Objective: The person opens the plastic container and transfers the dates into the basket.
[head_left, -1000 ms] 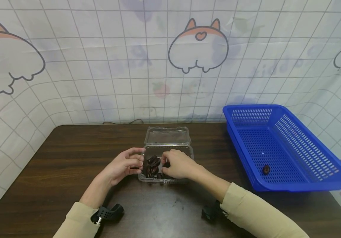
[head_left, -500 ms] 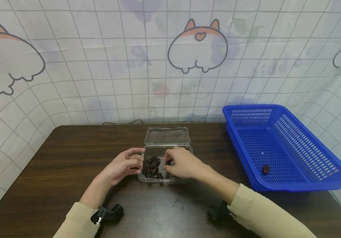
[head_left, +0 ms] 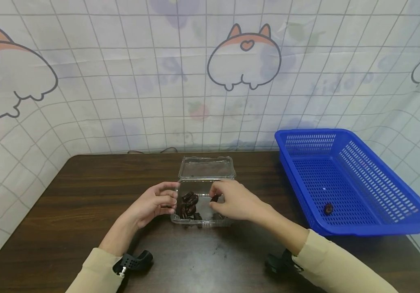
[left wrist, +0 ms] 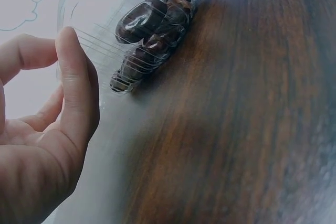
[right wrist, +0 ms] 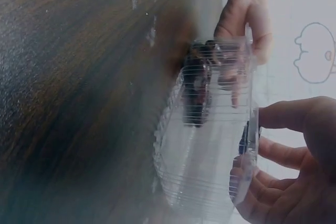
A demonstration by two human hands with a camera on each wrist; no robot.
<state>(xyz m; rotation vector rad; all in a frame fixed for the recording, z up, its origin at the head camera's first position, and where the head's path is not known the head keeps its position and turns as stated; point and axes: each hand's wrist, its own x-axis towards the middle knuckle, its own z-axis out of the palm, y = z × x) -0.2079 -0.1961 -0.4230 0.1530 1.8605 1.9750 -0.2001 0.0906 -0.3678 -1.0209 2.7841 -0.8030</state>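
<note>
A clear plastic clamshell container (head_left: 204, 222) stands on the table with its lid (head_left: 207, 167) folded back. Dark, shiny dates (head_left: 189, 204) lie piled at its left end; in the left wrist view dates (left wrist: 142, 20) show through the ribbed wall. My left hand (head_left: 153, 204) holds the container's left side, fingertips at the rim. Over the container's right half, my right hand (head_left: 237, 199) pinches one date (head_left: 215, 198) between thumb and fingers. In the right wrist view my right hand (right wrist: 299, 166) is at the rim, partly seen through the plastic.
A blue slotted basket (head_left: 341, 162) stands at the right of the table, with a single date (head_left: 328, 209) on its floor. The dark wooden table (head_left: 96, 179) meets a white grid-patterned wall sheet (head_left: 140, 101) at the back. A cable (head_left: 167, 150) shows along that edge.
My right hand has drawn a date away from the pile, shifting right across the container. The left hand keeps its place on the rim. The date in the basket has not moved.
</note>
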